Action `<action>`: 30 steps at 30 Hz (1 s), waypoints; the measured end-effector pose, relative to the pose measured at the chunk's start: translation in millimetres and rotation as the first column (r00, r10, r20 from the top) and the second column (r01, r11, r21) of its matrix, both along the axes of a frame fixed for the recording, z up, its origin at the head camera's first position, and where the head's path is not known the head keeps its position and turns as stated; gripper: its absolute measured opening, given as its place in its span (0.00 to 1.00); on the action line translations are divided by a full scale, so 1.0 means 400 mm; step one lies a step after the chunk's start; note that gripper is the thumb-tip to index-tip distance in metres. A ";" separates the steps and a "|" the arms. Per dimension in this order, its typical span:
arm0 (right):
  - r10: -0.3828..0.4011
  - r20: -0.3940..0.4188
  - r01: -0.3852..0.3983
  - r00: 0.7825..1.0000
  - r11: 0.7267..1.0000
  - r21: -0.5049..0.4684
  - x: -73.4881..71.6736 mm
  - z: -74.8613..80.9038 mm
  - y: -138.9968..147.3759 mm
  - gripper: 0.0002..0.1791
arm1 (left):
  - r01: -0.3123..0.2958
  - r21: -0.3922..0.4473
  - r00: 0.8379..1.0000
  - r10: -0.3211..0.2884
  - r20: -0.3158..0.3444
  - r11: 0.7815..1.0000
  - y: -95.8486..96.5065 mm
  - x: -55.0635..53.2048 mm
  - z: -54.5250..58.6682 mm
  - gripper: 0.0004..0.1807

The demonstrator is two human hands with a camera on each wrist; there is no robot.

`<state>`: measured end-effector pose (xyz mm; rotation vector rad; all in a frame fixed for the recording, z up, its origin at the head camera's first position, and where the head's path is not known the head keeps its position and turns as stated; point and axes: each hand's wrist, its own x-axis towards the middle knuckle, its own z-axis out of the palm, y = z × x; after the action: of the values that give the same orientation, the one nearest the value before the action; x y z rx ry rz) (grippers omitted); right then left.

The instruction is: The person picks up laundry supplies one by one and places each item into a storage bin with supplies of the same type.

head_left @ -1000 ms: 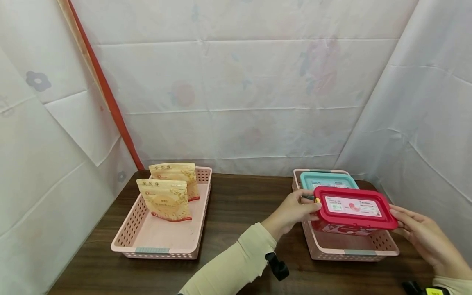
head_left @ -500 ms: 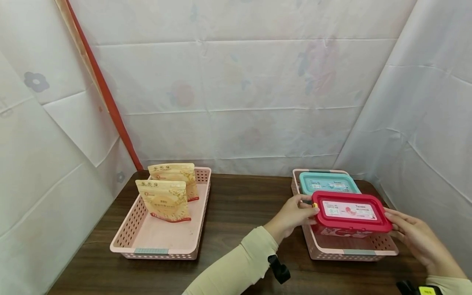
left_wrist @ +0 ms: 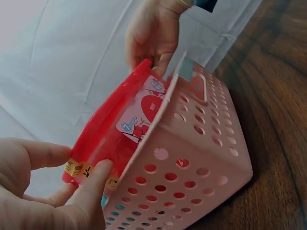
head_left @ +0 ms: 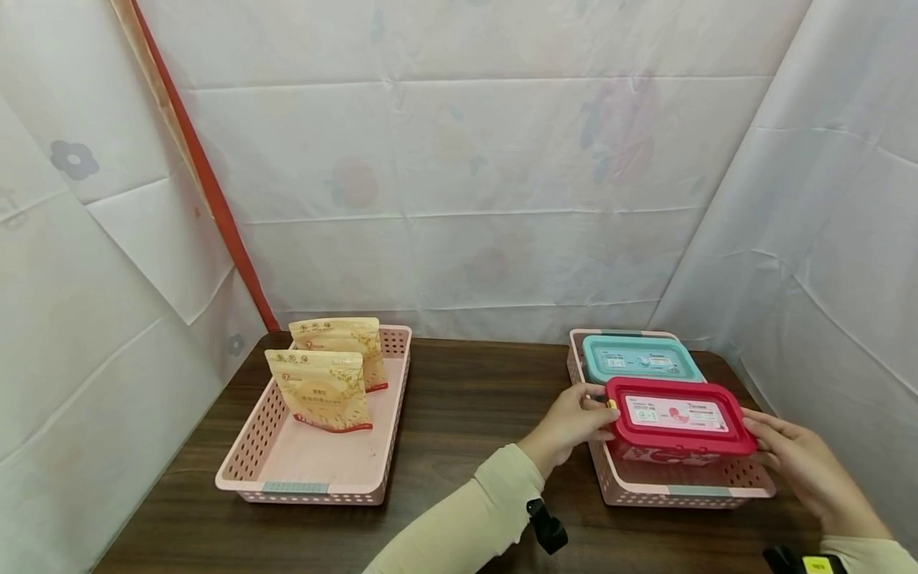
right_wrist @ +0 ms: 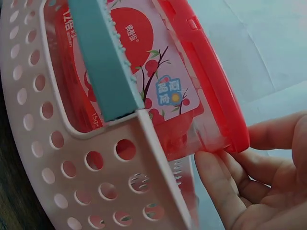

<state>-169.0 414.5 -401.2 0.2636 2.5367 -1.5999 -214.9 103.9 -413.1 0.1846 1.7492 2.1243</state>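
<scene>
A clear plastic box with a red lid (head_left: 677,388) sits low in the right pink basket (head_left: 706,501); whether it rests on the bottom is hidden. At its left end, my left hand (head_left: 570,422) grips the box between thumb and fingers, over a yellow label (left_wrist: 79,168) in the left wrist view. My right hand (head_left: 806,466) pinches the opposite end, with the thumb below the lid's edge in the right wrist view. Just behind it, in the same basket, lies a box with a teal lid (head_left: 641,351).
On the left stands another pink basket (head_left: 358,474) holding two upright yellow pouches (head_left: 323,391). Dark wooden tabletop (head_left: 473,383) lies between the baskets. White patterned cloth (head_left: 459,175) hangs at the back and both sides.
Both hands have moved the red-lidded box slightly left and down, toward the front of the right basket. More of the teal lid shows behind it. The left basket and pouches stay put.
</scene>
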 end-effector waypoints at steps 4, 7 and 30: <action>0.004 0.020 -0.005 1.000 0.999 0.052 -0.006 -0.002 -0.004 0.43 | -0.022 -0.043 1.000 0.022 -0.009 0.999 0.004 -0.003 -0.012 0.18; -0.001 0.032 -0.001 0.999 0.999 0.045 -0.010 -0.007 -0.004 0.43 | -0.037 -0.076 0.999 0.035 -0.022 0.996 0.006 -0.004 -0.018 0.17; 0.013 0.047 -0.020 0.999 0.990 0.139 -0.019 -0.013 -0.011 0.42 | -0.023 -0.200 0.999 0.014 -0.045 0.980 -0.003 -0.018 -0.011 0.19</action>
<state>-176.7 410.2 -406.5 0.2893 2.6124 -1.3961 -221.9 102.6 -417.4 0.1605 1.9833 1.9536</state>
